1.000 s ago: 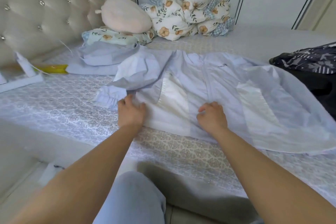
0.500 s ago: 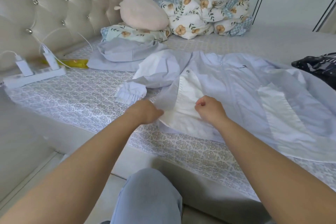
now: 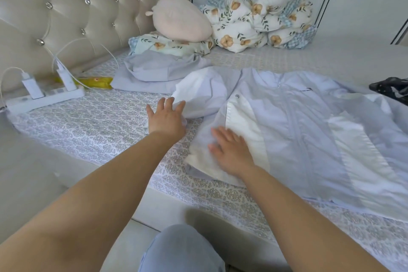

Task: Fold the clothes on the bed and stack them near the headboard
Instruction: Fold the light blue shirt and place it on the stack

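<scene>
With your flat right hand [image 3: 231, 152] pinning the jacket [image 3: 293, 137] spread beside the headboard [image 3: 66, 17], reach your open, empty left hand [image 3: 166, 118] for the sleeve [image 3: 198, 97] and fold it smoothly inward.

A jacket [image 3: 309, 134] lies spread across the bed [image 3: 99, 130], its sleeve [image 3: 198, 97] bunched at the left. Farther left, by the headboard [image 3: 66, 13], a folded garment [image 3: 159, 70] sits before a pillow [image 3: 170, 45] bearing a cushion [image 3: 181, 19]. A power strip [image 3: 44, 97] lies at far left; a bundled quilt [image 3: 260, 24] lies behind.
</scene>
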